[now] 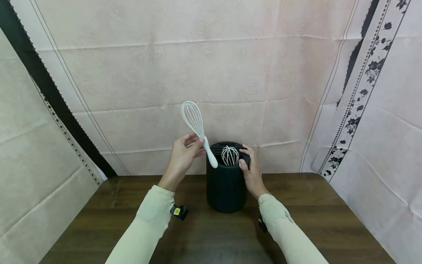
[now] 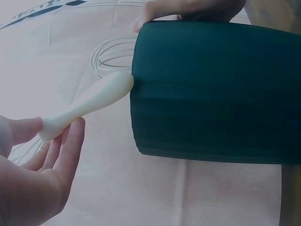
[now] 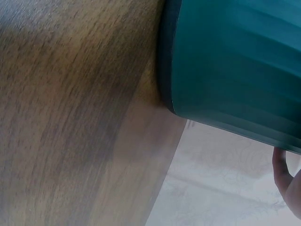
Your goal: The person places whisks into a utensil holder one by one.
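A white whisk (image 1: 192, 116) is pinched by my left hand (image 1: 185, 151) between thumb and fingers, near where the wires meet the handle. Its wires point up and to the left; the pale handle (image 2: 94, 101) slants down toward the rim of a dark green utensil holder (image 1: 226, 190). Inside that holder stands a second whisk (image 1: 230, 156), only its white wire loops showing above the rim. My right hand (image 1: 252, 172) grips the holder's right rim, thumb toward the front and fingers at the far side. In the right wrist view just part of that hand (image 3: 290, 183) shows beside the holder.
The holder stands near the back of a brown wooden table (image 1: 214, 234). Pale cloth (image 1: 230, 73) hangs close behind the table and along both sides. Each wrist wears a small black device (image 1: 179, 212).
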A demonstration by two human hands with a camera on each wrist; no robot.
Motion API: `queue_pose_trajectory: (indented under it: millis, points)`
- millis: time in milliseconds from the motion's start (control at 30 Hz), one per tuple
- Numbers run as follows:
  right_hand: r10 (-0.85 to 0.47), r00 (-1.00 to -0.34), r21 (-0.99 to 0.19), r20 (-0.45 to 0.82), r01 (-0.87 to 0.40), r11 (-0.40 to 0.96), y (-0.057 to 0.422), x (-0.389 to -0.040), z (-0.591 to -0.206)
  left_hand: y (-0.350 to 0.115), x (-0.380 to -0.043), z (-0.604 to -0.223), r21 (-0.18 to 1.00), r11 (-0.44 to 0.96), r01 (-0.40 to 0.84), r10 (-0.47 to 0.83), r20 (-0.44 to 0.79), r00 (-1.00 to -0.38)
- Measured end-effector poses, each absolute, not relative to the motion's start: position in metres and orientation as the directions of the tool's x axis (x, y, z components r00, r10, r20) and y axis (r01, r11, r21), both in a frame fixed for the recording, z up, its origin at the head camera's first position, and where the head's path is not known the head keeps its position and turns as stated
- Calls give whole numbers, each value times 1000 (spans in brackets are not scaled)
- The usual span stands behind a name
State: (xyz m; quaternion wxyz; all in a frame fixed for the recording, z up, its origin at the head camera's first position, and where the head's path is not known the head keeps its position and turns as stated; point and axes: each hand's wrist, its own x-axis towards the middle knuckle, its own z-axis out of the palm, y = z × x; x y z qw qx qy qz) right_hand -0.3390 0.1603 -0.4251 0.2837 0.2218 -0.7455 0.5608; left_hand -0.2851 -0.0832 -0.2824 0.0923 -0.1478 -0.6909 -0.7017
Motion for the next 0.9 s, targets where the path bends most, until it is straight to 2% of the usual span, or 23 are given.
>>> queue_pose_trajectory:
  millis: [267, 633, 900]
  points:
    - [-13, -738, -708, 675, -653, 270, 159, -340, -424, -75, -288, -278, 935, -56, 351, 62, 355, -933]
    - [-15, -743, -713, 669, -647, 272, 161, -339, -424, -68, -290, -289, 926, -25, 377, 123, 377, -918]
    - [-11, -744, -714, 669, -646, 268, 160, -339, -424, -68, -295, -296, 903, 87, 421, 119, 410, -904]
